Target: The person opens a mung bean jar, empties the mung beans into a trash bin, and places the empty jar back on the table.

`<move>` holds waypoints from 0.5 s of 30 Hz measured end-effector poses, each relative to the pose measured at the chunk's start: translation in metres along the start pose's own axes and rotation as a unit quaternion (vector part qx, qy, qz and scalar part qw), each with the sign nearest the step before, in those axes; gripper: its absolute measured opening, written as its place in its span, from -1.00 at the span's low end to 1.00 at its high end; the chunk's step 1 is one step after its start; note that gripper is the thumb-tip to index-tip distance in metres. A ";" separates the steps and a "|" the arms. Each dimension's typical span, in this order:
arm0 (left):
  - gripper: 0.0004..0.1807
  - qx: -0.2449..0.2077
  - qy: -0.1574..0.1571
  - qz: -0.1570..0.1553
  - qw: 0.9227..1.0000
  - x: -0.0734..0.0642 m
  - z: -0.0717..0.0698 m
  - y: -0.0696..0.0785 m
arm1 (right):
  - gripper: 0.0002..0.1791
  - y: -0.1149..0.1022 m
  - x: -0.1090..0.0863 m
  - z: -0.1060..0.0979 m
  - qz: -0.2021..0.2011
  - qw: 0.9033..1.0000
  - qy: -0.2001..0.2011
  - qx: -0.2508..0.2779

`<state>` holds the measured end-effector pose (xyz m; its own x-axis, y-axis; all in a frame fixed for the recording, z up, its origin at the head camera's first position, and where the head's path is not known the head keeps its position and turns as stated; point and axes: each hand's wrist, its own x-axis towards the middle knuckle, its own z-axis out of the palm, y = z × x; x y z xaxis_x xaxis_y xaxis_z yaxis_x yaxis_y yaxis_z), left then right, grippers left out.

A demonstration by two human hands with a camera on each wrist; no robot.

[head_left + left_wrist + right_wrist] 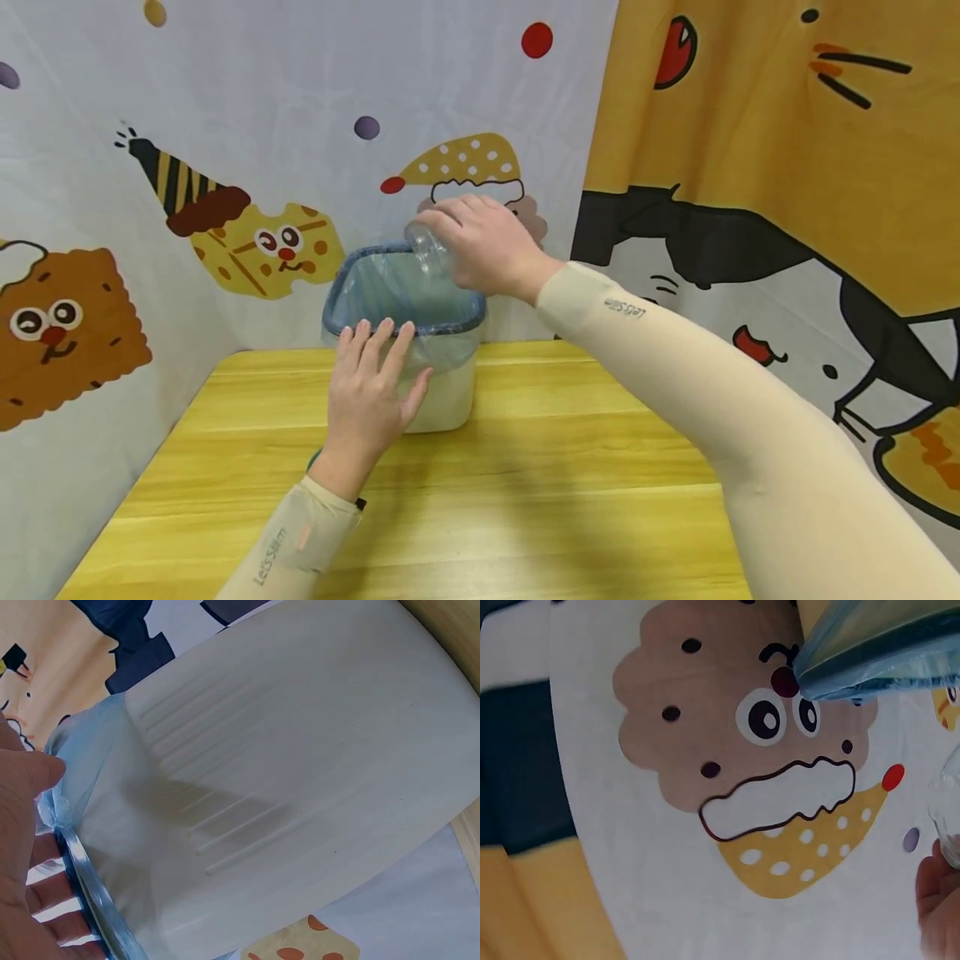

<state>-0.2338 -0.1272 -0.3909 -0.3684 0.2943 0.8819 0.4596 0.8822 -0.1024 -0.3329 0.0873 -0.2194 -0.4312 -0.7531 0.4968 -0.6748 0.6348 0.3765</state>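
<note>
A white trash bin (444, 396) with a blue rim stands on the table, lined with a translucent bluish plastic bag (442, 354) folded over its edge. My left hand (367, 392) is at the bin's near side, fingers spread and fairly straight, fingertips right at the rim. In the left wrist view the thumb (46, 771) lies against the bag. Above the bin's far right part, my right hand (487, 246) grips a clear, see-through cup (429, 247) tilted with its mouth toward the bin's inside. Only the cup's edge (946, 802) shows in the right wrist view.
The yellow wood-grain table (570, 483) extends in front of and beside the bin. Behind it hangs a white cloth (285, 83) with cartoon food prints, and an orange curtain (750, 167) hangs on the right. Part of a small teal item (313, 458) shows behind the left wrist.
</note>
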 end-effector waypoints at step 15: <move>-0.23 -0.004 -0.009 -0.004 1.000 0.001 -0.002 0.002 | 0.10 0.034 -0.043 -0.040 0.354 0.862 0.024 0.361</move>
<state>-0.2319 -0.1256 -0.3893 -0.3868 0.2941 0.8740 0.4627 0.8817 -0.0919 -0.3133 0.1481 -0.1972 -0.8748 -0.2027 0.4400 -0.4571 0.6462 -0.6111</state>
